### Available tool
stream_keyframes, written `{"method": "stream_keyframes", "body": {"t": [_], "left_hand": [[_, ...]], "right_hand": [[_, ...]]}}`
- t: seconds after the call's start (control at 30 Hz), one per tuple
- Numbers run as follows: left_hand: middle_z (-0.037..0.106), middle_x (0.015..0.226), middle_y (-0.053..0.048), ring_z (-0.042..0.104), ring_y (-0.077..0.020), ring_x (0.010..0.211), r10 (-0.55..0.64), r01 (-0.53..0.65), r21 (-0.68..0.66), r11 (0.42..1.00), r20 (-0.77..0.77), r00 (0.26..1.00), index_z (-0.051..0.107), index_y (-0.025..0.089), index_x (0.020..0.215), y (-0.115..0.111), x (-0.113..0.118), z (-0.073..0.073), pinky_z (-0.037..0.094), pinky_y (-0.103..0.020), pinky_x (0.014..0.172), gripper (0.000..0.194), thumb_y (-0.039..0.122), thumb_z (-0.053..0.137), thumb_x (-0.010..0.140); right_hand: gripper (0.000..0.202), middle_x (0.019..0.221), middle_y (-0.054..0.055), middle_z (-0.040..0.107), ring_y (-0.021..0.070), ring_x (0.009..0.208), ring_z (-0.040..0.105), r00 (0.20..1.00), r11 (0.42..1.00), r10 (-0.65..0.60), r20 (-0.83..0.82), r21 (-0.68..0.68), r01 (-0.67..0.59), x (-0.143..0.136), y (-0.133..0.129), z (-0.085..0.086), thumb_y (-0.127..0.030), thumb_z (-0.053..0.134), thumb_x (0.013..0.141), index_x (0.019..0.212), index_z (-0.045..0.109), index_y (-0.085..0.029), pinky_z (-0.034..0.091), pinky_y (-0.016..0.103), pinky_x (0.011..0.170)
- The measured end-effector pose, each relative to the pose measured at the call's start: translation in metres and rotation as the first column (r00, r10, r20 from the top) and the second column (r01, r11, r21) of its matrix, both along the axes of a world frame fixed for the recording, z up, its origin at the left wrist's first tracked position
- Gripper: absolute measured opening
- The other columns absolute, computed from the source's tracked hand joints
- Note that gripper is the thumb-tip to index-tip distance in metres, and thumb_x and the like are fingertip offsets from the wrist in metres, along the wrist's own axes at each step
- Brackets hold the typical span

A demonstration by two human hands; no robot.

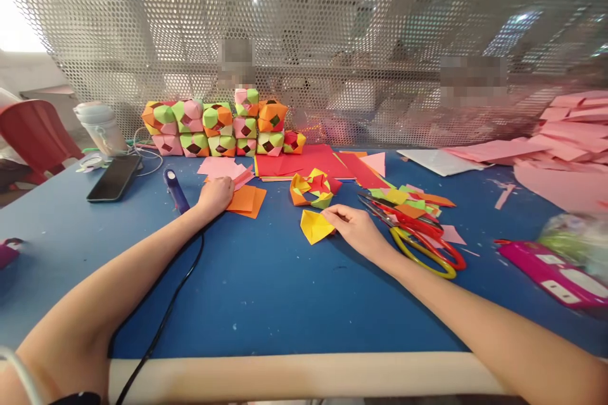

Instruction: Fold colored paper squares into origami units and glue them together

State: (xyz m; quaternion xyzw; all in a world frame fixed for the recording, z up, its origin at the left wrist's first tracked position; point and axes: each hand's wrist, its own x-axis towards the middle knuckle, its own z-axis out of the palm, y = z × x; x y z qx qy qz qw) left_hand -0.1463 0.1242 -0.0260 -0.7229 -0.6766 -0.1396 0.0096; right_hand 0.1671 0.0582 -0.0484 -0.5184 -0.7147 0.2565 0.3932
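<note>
at the blue table (285,304), yellow paper (313,226) juts leftward from the pinching right grip (355,229), left grip (217,196) unclear.

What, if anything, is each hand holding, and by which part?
The right hand holds the yellow folded paper by its upper right edge. The left hand is at pink paper; whether it grips it cannot be told.

Brightly lit, upper-left glare, blurred right edge
</note>
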Motion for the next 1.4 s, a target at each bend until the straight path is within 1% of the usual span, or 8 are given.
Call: {"method": "stream_keyframes", "body": {"t": [0.33,0.6,0.63,0.73,0.8,0.97,1.13,1.4], "left_hand": [[0.064,0.090,-0.008,0.061,-0.0229,0.092,0.006,-0.097,0.247,0.964,0.344,0.939,0.061,0.013,0.087,0.001,-0.004,0.007,0.049,-0.040,0.081,0.016,0.023,0.048,0.087],[0.054,0.074,0.001,0.060,-0.0105,0.061,-0.247,-0.093,0.425,0.900,0.676,0.694,0.051,0.017,0.082,-0.026,0.033,0.033,0.054,-0.025,0.058,0.018,0.029,0.039,0.086],[0.052,0.073,0.002,0.059,-0.0091,0.060,-0.301,-0.062,0.434,0.899,0.715,0.630,0.051,0.018,0.081,-0.035,0.042,0.035,0.055,-0.024,0.058,0.018,0.030,0.040,0.086],[0.050,0.073,0.003,0.057,-0.0080,0.062,-0.395,0.178,0.376,0.909,0.914,0.089,0.051,0.017,0.076,-0.067,0.071,0.040,0.058,-0.027,0.066,0.011,0.027,0.054,0.081],[0.049,0.071,0.005,0.058,-0.0078,0.060,-0.284,0.313,0.285,0.906,0.957,-0.049,0.052,0.017,0.079,-0.090,0.084,0.040,0.058,-0.029,0.068,0.010,0.026,0.056,0.081],[0.058,0.073,0.003,0.064,-0.0123,0.064,-0.077,0.485,0.044,0.873,0.996,0.047,0.052,0.019,0.084,-0.126,0.096,0.029,0.054,-0.029,0.068,0.004,0.022,0.053,0.083],[0.057,0.071,0.003,0.054,-0.0095,0.066,-0.087,0.469,0.034,0.882,0.992,0.091,0.056,0.020,0.086,-0.124,0.094,0.014,0.045,-0.020,0.063,0.006,0.024,0.053,0.084],[0.049,0.064,0.004,0.042,-0.0091,0.057,0.012,0.445,-0.206,0.871,0.917,0.400,0.051,0.017,0.072,-0.116,0.097,0.007,0.033,-0.019,0.050,0.032,0.047,0.054,0.083]], "right_hand": [[0.036,0.077,0.006,0.065,0.0179,0.069,0.059,1.000,0.999,0.012,0.014,0.037,-0.013,0.000,-0.002,0.002,-0.049,0.050,0.081,0.083,0.064,-0.016,0.047,0.028,0.063],[0.024,0.092,0.006,0.061,0.0170,0.080,0.056,0.995,0.952,-0.084,-0.050,0.292,0.095,0.003,-0.011,0.018,-0.040,0.052,0.085,0.094,0.060,-0.019,0.047,0.031,0.075],[0.024,0.093,0.005,0.061,0.0170,0.082,0.057,0.995,0.953,-0.063,-0.073,0.293,0.081,0.002,-0.014,0.020,-0.039,0.052,0.085,0.095,0.060,-0.019,0.047,0.031,0.077],[0.027,0.099,0.006,0.062,0.0170,0.086,0.059,0.977,0.983,0.042,-0.210,0.184,-0.003,-0.003,-0.024,0.025,-0.040,0.054,0.085,0.103,0.057,-0.020,0.048,0.031,0.079],[0.031,0.099,0.006,0.062,0.0166,0.084,0.060,0.923,0.991,0.133,-0.362,0.060,-0.119,-0.007,-0.030,0.028,-0.043,0.052,0.086,0.107,0.055,-0.020,0.050,0.031,0.074],[0.028,0.082,0.003,0.065,0.0172,0.075,0.061,0.864,0.983,0.149,-0.482,-0.023,-0.182,-0.008,-0.041,0.037,-0.043,0.055,0.084,0.092,0.061,-0.018,0.050,0.028,0.065],[0.029,0.077,0.004,0.065,0.0191,0.073,0.062,0.918,0.942,0.216,-0.331,-0.177,-0.286,-0.004,-0.045,0.045,-0.044,0.057,0.081,0.088,0.063,-0.016,0.051,0.029,0.061],[0.022,0.080,0.003,0.065,0.0146,0.070,0.059,0.943,0.916,0.292,-0.161,-0.235,-0.324,-0.008,-0.045,0.039,-0.035,0.057,0.081,0.085,0.062,-0.014,0.048,0.024,0.058]]}}
